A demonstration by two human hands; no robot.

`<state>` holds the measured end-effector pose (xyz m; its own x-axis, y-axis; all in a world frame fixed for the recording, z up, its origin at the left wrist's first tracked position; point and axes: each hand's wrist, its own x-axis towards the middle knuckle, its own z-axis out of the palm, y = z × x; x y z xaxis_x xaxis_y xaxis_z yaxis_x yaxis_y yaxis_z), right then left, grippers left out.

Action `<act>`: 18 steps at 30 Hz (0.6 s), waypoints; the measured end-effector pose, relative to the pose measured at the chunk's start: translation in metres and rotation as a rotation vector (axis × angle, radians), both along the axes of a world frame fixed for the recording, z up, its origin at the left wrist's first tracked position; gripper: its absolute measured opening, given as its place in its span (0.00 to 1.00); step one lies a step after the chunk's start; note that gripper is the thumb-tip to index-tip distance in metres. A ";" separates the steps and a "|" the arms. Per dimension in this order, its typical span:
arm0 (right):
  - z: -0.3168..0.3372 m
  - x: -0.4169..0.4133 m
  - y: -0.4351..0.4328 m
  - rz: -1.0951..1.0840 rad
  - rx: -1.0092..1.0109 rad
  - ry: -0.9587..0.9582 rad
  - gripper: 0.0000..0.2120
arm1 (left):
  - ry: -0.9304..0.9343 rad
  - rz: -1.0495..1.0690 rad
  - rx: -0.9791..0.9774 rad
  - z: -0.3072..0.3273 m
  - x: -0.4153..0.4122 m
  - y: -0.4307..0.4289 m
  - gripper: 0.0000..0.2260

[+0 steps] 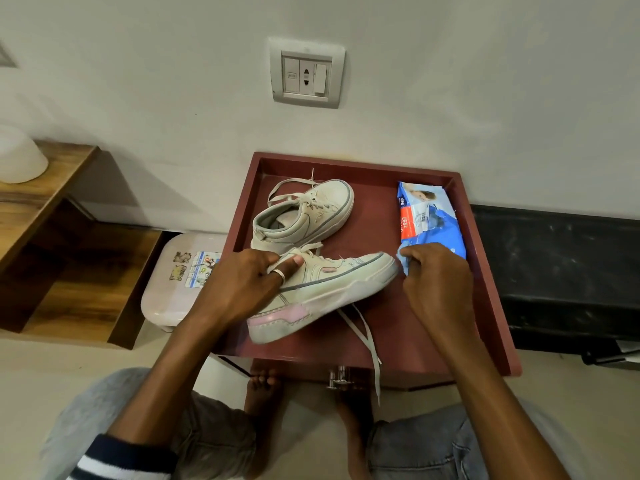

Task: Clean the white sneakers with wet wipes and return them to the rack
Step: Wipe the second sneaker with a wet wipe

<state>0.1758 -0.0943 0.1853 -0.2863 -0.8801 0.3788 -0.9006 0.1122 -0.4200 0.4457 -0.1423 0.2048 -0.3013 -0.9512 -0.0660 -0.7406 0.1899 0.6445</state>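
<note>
Two sets of fingertips are partly hidden: the left hand curls its fingers over the collar of the near sneaker, and the right hand pinches a pale wipe, mostly covered, just off that sneaker's toe. Both sneakers lie on a maroon rimmed table against a plain wall bearing a switch plate. The far sneaker sits beyond the left fingers, and a blue wipes pack lies just beyond the right fingers. A loose lace hangs over the table's near edge.
</note>
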 end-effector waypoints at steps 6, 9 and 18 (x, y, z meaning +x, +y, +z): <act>0.018 0.023 0.018 0.076 -0.115 -0.207 0.05 | 0.104 0.148 -0.008 0.017 -0.003 0.001 0.35; 0.026 0.045 0.033 0.206 -0.132 -0.253 0.08 | 0.164 0.189 0.036 0.026 -0.007 0.002 0.37; 0.033 0.056 0.042 0.304 -0.102 -0.273 0.13 | 0.646 0.004 0.445 0.056 -0.005 0.001 0.20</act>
<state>0.2315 -0.0523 0.2185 -0.1209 -0.9019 0.4147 -0.7404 -0.1964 -0.6429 0.4405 -0.1417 0.2609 -0.4063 -0.8778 -0.2537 -0.1930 -0.1890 0.9628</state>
